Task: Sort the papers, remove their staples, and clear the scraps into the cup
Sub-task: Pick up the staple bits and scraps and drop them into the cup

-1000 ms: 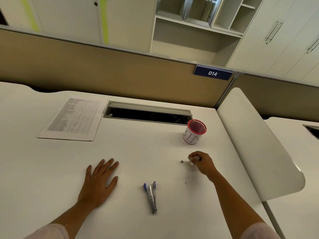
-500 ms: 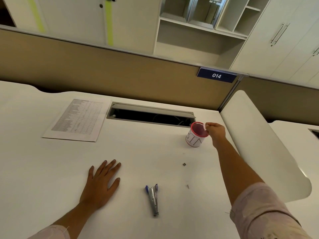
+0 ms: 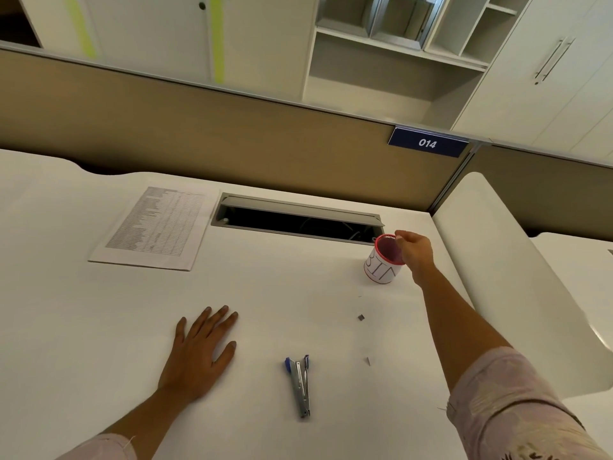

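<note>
Our right hand (image 3: 414, 249) is up at the rim of the cup (image 3: 383, 262) with fingertips pinched together over the opening, but whatever's in that pinch is too tiny to see, so we can't tell if the scrap is dropped yet or not. A second ago that same hand was down on the desk (image 3: 99, 327) picking at a bit near the staples, and now it's swung over to the cup, so we figure one scrap is basically on its way in. Left hand (image 3: 199, 356) is flat on the desk, fingers spread, holding nothing. There's a small dark scrap (image 3: 361, 317) left on the desk between cup and stapler (image 3: 300, 383), plus another sliver (image 3: 368, 360) nearer us. The papers (image 3: 156, 227) sit stacked at far left, so cleanup looks like the tail end.
</note>
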`<state>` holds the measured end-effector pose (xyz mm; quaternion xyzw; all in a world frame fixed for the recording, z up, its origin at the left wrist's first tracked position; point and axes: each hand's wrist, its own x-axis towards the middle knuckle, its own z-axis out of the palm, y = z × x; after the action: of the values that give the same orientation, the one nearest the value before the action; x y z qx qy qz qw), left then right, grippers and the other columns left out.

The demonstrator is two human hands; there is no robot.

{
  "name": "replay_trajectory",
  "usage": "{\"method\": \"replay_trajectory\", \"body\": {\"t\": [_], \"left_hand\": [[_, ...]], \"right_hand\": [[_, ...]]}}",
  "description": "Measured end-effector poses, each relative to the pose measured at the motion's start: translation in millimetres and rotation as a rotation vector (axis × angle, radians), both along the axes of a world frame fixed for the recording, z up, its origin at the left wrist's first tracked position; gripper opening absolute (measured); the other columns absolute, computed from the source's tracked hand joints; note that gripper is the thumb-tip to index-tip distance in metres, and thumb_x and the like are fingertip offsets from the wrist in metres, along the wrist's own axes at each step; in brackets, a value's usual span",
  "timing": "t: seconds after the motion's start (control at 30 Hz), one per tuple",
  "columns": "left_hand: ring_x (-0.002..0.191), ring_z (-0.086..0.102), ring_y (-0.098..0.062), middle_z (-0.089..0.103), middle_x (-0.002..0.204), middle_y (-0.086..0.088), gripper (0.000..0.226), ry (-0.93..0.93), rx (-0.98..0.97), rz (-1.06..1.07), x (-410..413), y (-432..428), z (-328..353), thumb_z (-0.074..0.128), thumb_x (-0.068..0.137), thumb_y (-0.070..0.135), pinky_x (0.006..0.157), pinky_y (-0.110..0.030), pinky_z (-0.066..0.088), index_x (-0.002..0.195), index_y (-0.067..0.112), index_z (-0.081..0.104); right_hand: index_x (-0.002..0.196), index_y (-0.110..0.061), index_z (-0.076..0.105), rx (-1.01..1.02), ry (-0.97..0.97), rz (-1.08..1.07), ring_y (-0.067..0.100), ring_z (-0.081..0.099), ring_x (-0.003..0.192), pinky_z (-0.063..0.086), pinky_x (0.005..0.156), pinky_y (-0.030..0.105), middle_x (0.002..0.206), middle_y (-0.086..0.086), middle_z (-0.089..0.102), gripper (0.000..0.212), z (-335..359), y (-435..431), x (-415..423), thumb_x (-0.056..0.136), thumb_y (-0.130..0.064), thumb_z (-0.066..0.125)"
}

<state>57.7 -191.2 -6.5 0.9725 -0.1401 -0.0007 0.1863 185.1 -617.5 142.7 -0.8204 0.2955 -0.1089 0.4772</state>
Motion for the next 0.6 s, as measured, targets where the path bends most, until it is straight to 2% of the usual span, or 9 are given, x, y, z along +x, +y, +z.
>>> {"method": "replay_trajectory", "body": {"t": [0.13,0.23,0.33,0.43,0.53,0.6], "left_hand": [[0.144,0.008,-0.006,0.019,0.154,0.020,0.060,0.000,-0.011,-0.001,0,0,0,0.010,0.090,0.064,0.116,-0.040,-0.002,0.146,0.044,0.020],[0.144,0.009,-0.007,0.020,0.154,0.019,0.060,0.002,-0.003,-0.001,0,0,0,0.010,0.090,0.063,0.115,-0.040,-0.001,0.146,0.043,0.021],[0.144,0.009,-0.007,0.020,0.154,0.019,0.060,0.006,-0.006,-0.003,-1,0,0,0.010,0.090,0.063,0.116,-0.041,-0.001,0.146,0.043,0.020],[0.144,0.008,-0.006,0.018,0.154,0.020,0.061,0.005,-0.001,-0.003,-1,-1,0,0.009,0.089,0.064,0.116,-0.041,-0.001,0.146,0.044,0.020],[0.144,0.008,-0.007,0.019,0.154,0.019,0.061,0.005,0.006,-0.003,0,0,0,0.009,0.090,0.064,0.116,-0.042,0.000,0.146,0.043,0.020],[0.144,0.009,-0.007,0.019,0.154,0.019,0.061,0.007,0.010,-0.002,0,0,0,0.009,0.090,0.064,0.116,-0.041,0.000,0.146,0.043,0.020]], "right_hand": [[0.114,-0.008,0.063,-0.238,-0.203,0.068,0.027,0.057,0.110,0.051,0.088,0.036,0.117,0.012,0.064,0.023,-12,9,-15,0.095,-0.011,0.051],[0.104,-0.011,0.065,-0.459,-0.323,0.266,0.019,0.058,0.095,0.051,0.085,0.032,0.104,0.008,0.067,0.018,-27,21,-30,0.093,-0.007,0.053],[0.106,-0.010,0.067,-0.549,-0.213,0.488,0.019,0.060,0.096,0.049,0.089,0.029,0.107,0.007,0.067,0.019,-48,31,-45,0.093,-0.005,0.054],[0.114,-0.011,0.065,-0.554,0.010,0.581,0.027,0.056,0.115,0.042,0.101,0.035,0.121,0.010,0.063,0.027,-69,35,-54,0.095,-0.004,0.047],[0.128,-0.011,0.056,-0.544,0.196,0.652,0.026,0.046,0.127,0.033,0.108,0.033,0.136,0.009,0.053,0.039,-81,35,-65,0.094,0.001,0.042],[0.138,-0.009,0.045,-0.589,0.281,0.707,0.025,0.039,0.133,0.028,0.111,0.031,0.145,0.009,0.043,0.048,-87,34,-74,0.092,0.002,0.047]]}}
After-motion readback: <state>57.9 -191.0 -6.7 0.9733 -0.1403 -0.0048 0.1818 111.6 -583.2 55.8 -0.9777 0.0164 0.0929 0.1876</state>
